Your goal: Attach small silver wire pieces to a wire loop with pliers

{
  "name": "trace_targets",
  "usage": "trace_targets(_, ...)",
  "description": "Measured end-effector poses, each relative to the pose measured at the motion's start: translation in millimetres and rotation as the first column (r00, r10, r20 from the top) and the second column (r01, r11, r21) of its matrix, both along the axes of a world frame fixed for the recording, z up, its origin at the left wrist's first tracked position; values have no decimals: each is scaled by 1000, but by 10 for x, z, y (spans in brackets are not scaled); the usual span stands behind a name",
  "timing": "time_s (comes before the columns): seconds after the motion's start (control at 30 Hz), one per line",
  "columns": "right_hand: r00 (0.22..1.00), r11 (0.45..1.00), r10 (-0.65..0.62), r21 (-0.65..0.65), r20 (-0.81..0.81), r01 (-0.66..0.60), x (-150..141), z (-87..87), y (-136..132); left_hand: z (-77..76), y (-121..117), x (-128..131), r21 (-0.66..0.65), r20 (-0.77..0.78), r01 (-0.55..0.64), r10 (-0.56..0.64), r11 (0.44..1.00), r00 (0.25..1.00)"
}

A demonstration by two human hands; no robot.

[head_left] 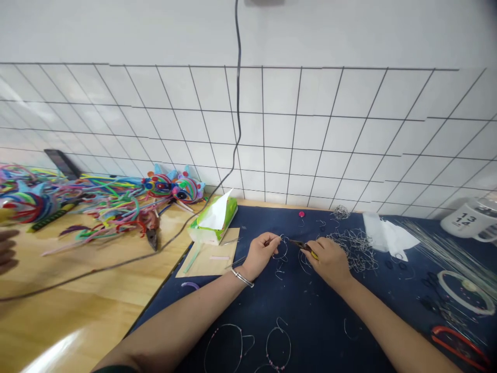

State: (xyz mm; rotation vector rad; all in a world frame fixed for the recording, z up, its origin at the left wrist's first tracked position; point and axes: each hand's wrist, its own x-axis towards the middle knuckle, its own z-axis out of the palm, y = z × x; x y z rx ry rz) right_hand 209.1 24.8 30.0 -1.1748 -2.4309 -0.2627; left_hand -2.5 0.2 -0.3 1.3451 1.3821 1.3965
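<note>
Thumb and fingers of my left hand (261, 255) pinch a thin wire loop (286, 250) above the dark blue mat (310, 316). My right hand (330, 260) is wrapped round pliers (298, 244) with a yellow-edged handle. Their dark jaws point left and meet the wire close to my left fingertips; whether they are clamped on it is too small to tell. Nearer to me on the mat lie a large wire ring (241, 339) and a smaller beaded ring (290, 346), each with small pinkish beads. A heap of bent wire pieces (355, 248) lies beyond my right hand.
Left of the mat, a tissue pack (205, 234) stands by a brown card (182, 270). A cable (116, 265) crosses the wooden table. Another person's hand (6, 251) shows at far left near colourful craft strips (112, 207). At right are straight wires (446, 248), a white mug (462, 220) and red-handled tool (458, 342).
</note>
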Motion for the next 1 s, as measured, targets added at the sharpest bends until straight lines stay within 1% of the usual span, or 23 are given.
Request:
trace_targets(0.17, 999, 1000, 6, 9, 44, -6, -22, 12, -12, -1, -11, 0, 17, -27, -2, 2, 1000, 1000)
trace_targets(0.33, 999, 999, 8, 53, 52, -11, -15, 9, -14, 19, -26, -1, 37, -97, -12, 16, 999, 995)
trace_targets(0.5, 998, 995, 10, 100, 56, -15, -17, -12, -19, 30, -30, -3, 50, -129, -15, 22, 999, 991)
trace_targets(0.7, 999, 994, 11, 108, 51, -17, -13, -9, -15, 35, -31, -7, 56, -109, -18, 24, 998, 994)
trace_targets(1.0, 999, 997, 18, 74, 33, -20, -25, 2, -27, 32, -21, 3, 26, -56, 21, -20, 999, 998)
